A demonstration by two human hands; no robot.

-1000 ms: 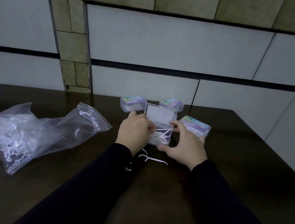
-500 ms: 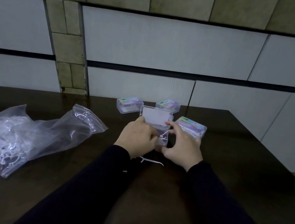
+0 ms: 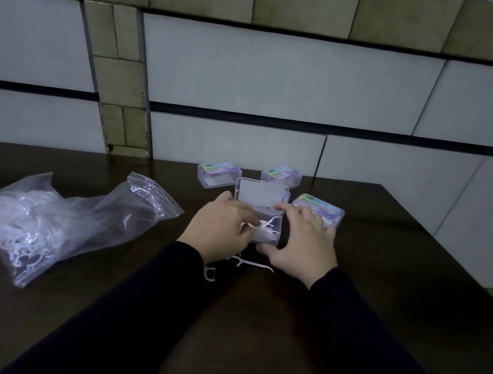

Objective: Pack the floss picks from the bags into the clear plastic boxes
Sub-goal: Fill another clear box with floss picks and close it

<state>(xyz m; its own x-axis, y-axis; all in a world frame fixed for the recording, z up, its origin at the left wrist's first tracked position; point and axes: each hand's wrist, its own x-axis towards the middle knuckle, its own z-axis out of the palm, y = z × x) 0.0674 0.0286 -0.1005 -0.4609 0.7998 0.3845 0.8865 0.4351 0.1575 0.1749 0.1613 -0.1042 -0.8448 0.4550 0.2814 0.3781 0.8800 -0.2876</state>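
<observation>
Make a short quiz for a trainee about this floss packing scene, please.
1. True or false: the lid of the box between the hands is open.
2. How many closed boxes with labels stand behind it? A) two B) three C) five
3. Fill in: the bag of floss picks lies on the person's ____ side of the table.

Key: 1 true; 2 B; 3 left.

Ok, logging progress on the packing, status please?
Left hand pinching floss picks into open clear box. Right hand steadying box. Two loose picks on table by the wrists.
</observation>
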